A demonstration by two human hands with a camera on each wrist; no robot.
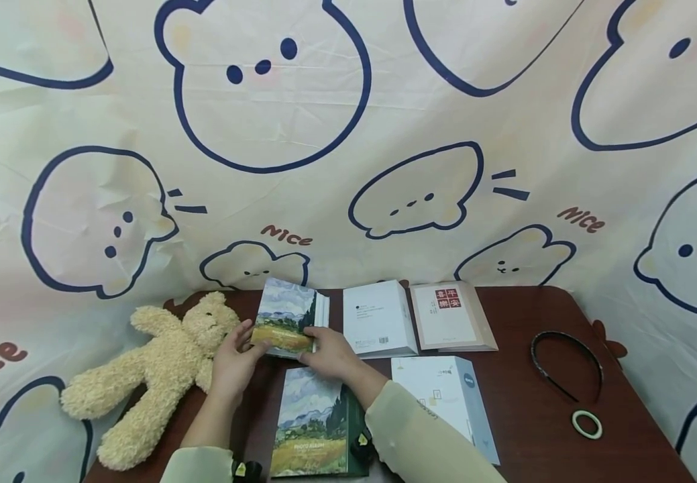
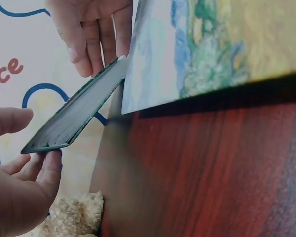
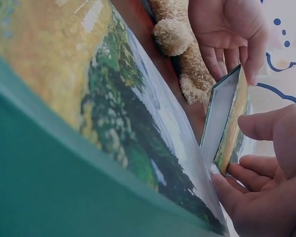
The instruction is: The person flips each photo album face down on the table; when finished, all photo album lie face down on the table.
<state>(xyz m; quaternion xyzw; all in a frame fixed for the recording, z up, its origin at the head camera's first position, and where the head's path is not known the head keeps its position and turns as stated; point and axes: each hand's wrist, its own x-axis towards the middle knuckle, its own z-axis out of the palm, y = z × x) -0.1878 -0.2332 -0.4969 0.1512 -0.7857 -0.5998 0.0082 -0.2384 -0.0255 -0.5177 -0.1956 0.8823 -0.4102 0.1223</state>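
In the head view a small photo album [image 1: 284,310] with a painted landscape cover is held tilted above the table. My left hand [image 1: 231,365] holds its left side; in the left wrist view the fingers [image 2: 48,170] lie under the edge. At its lower right corner my right hand [image 1: 335,354] grips it, thumb on the cover and fingers beneath. A larger album [image 1: 308,419] with a matching landscape and the words PHOTO ALBUM lies flat below both hands. Pale page edges [image 2: 81,111] show between the small album's covers.
A cream plush bear [image 1: 170,362] lies at the left. Two white books [image 1: 378,315] [image 1: 453,315] stand behind, and a pale blue-white book [image 1: 439,396] lies nearer. A dark headband [image 1: 568,335] and a light green ring [image 1: 586,424] are at the right.
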